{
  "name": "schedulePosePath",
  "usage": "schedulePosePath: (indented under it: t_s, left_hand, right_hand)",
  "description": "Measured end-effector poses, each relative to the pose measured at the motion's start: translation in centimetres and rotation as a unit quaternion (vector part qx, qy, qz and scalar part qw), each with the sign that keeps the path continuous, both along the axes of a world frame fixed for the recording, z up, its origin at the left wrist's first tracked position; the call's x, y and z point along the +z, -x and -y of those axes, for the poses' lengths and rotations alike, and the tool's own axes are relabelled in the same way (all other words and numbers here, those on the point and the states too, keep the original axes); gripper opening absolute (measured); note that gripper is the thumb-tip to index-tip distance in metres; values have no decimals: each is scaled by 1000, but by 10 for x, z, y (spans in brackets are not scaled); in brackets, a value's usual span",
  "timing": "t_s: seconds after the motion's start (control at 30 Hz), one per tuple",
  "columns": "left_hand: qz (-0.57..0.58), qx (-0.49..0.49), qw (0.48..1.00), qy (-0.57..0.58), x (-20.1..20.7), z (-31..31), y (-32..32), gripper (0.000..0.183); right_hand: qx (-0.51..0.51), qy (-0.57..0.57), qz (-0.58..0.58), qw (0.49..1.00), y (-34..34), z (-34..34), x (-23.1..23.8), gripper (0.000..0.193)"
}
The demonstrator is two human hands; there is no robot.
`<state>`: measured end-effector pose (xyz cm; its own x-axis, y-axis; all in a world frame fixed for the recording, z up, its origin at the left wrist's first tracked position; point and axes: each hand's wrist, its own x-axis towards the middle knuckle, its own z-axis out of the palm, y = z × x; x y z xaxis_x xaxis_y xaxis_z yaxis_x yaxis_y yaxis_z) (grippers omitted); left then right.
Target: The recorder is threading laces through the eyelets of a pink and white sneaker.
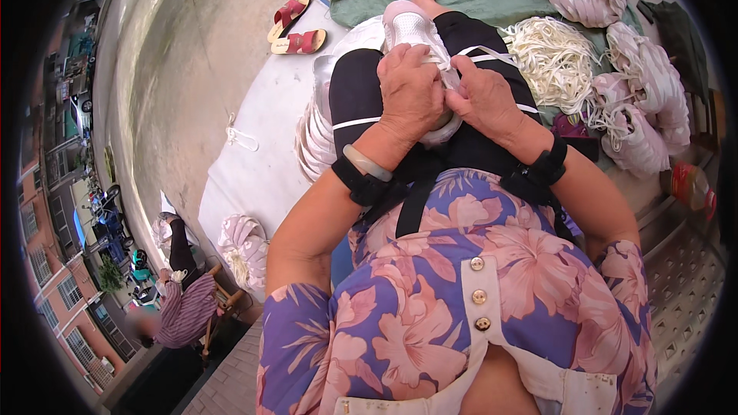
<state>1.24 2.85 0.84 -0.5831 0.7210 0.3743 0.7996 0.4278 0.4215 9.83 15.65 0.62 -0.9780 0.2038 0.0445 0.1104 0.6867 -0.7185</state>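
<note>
Shoe (408, 25): was round-toed, pale mesh
Left hand (412, 92): fingers curled over it
Right hand (486, 104): fingers bent; both grips were unclear

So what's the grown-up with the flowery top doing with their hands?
The person is bent over a pale shoe in their lap. Their left hand is curled over it and their right hand is at its side; what the right fingertips pinch is hard to see. A heap of white laces lies to the right, and red sandals sit on the ground ahead.
</note>
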Motion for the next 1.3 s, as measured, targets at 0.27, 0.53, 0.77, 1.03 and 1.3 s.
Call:
schedulePosePath:
  t_s: [0.27,0.53,0.77,1.03,1.3]
  left_hand:
    - [12,0,1000,-11,-6,-2,0,15]
    - [-2,16,1000,-2,-10,-9,-1,15]
    - [-32,9,997,70,7,-10,-5,16]
    - [-81,48,975,204,56,112,18,9]
    - [19,264,916,301,14,277,13,14]
  right_hand:
    - [-8,-1,-44,999,-1,0,-6,19]
    - [-4,47,-84,995,0,-2,-15,12]
    - [-12,66,-25,997,-3,-5,-10,32]
    - [-47,103,-17,993,-8,-9,-10,46]
    - [-66,136,-6,989,-4,-5,-12,58]
